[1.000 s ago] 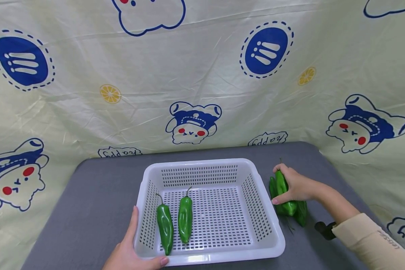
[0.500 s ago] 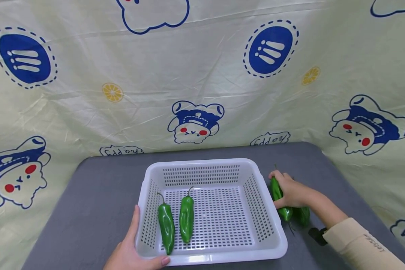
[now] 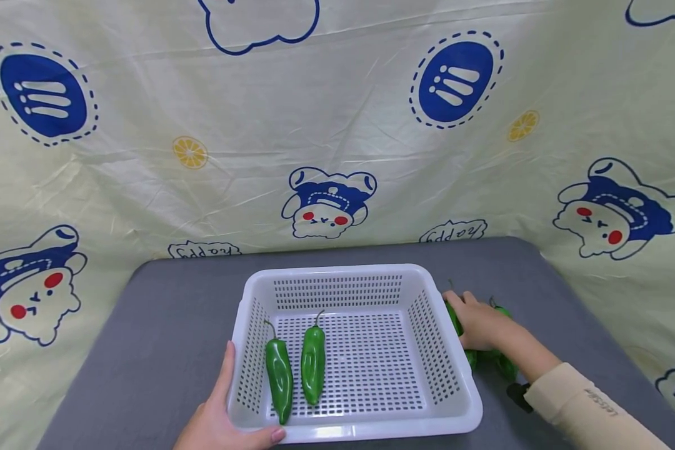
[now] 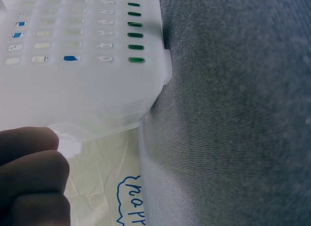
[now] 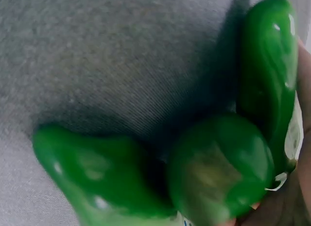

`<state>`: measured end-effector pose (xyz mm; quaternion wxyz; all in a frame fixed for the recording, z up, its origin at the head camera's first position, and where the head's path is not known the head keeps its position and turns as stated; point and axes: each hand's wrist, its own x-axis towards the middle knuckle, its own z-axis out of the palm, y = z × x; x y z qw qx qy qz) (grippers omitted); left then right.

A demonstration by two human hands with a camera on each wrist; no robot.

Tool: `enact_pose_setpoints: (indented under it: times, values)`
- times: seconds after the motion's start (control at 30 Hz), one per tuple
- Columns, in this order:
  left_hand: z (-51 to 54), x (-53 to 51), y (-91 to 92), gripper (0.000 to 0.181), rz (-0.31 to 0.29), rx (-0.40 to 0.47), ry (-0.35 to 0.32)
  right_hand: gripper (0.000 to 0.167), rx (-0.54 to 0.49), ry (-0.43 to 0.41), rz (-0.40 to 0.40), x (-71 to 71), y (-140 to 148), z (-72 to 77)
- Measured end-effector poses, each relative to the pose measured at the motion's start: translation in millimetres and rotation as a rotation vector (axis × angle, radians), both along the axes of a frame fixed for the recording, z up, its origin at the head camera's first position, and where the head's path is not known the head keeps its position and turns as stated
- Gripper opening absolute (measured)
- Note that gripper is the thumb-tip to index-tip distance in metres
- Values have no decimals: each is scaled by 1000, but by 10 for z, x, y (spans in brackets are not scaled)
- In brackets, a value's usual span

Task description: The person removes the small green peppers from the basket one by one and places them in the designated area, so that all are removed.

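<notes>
In the head view, my left hand [image 3: 219, 415] holds the near left corner of the white basket [image 3: 329, 431], thumb over the rim. Two green peppers lie inside: a left one [image 3: 279, 381] and a right one [image 3: 313, 365]. Beyond the basket's right side, my right hand [image 3: 478, 322] curls round a green pepper [image 3: 453, 317]. More peppers [image 3: 506, 367] lie under and beside that hand, partly hidden by it. Up close in the right wrist view are several peppers, one upright [image 5: 269, 65] next to the fingers, another [image 5: 97, 172] on the cloth.
A grey table [image 3: 163, 337] carries the basket and peppers. Behind it hangs a pale printed curtain [image 3: 247, 125]. A dark object [image 3: 519, 397] is by the right sleeve [image 3: 590, 406].
My right hand has moved left towards the basket's side, with the pepper it grips. Peppers at its right are more exposed. My left hand stays on the basket.
</notes>
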<state>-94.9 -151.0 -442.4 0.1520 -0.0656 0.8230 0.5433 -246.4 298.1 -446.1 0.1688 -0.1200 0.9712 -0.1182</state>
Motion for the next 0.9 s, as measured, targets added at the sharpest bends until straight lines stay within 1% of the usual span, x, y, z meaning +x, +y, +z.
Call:
enact_pose_setpoints:
  times: [0.13,0.23,0.33,0.43,0.57,0.77,0.9]
  values:
    - [1,-2,2,142,-2,8,-5,102,87,56,13,13,-53,-9]
    - [0,-3,3,142,-3,17,-5,99,111,58,12,13,-83,9]
    - [1,-3,4,142,-4,19,-5,99,112,35,0,10,-85,27]
    - [3,-3,5,141,-8,30,-11,104,92,-8,-32,7,-73,64]
    - [4,0,5,141,-8,49,-13,113,60,-33,-68,-13,-32,150]
    - [2,-6,3,141,-7,54,-15,112,-20,1,-94,-44,38,343]
    - [-8,-16,4,141,-4,50,-26,109,-78,54,-93,-67,39,520]
